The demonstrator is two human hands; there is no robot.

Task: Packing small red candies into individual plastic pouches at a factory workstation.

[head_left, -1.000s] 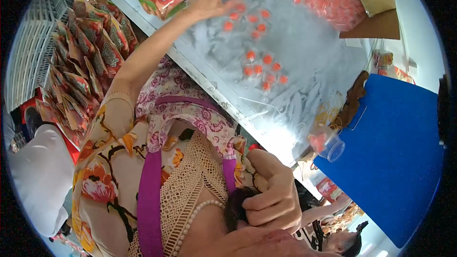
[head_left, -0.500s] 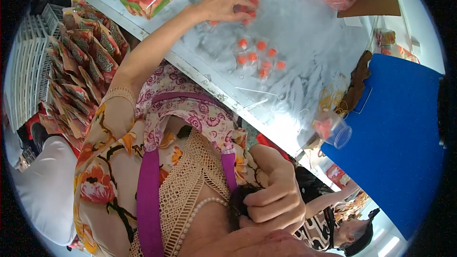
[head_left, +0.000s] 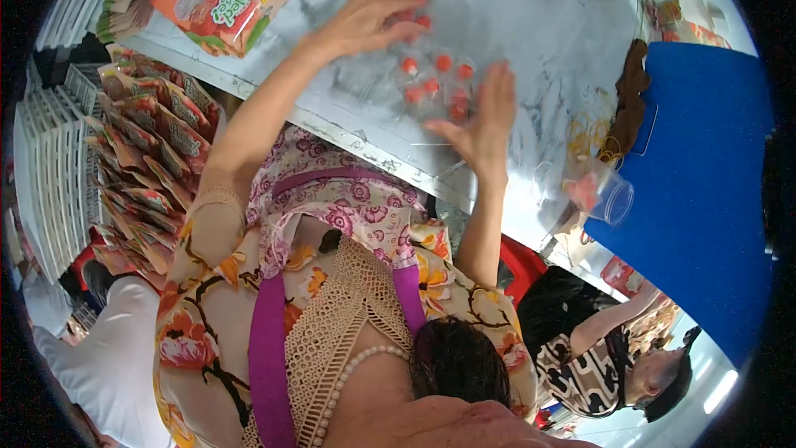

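Small red candies in clear wrappers (head_left: 430,85) lie in a loose group on the marbled grey-white tabletop (head_left: 348,104). My left hand (head_left: 373,18) rests at the far side of that group, fingers apart and bent over a few more red candies; whether any are gripped cannot be seen. Just right of the loose group is my right hand (head_left: 487,120), slightly blurred. Its fingers point away from me and its thumb is spread toward the candies, with nothing in it.
A large printed pouch (head_left: 225,0) lies at the far left. Packed pouches (head_left: 157,149) stand beside a white plastic basket (head_left: 54,174). On the right are a tipped clear jar (head_left: 609,195), yellow rubber bands (head_left: 584,137) and a blue board (head_left: 688,174). Another person (head_left: 597,357) sits at lower right.
My right hand has come up from near my chest, away from dark hair, to the table beside the candies. My left hand stays over its candies. The whole view has shifted slightly.
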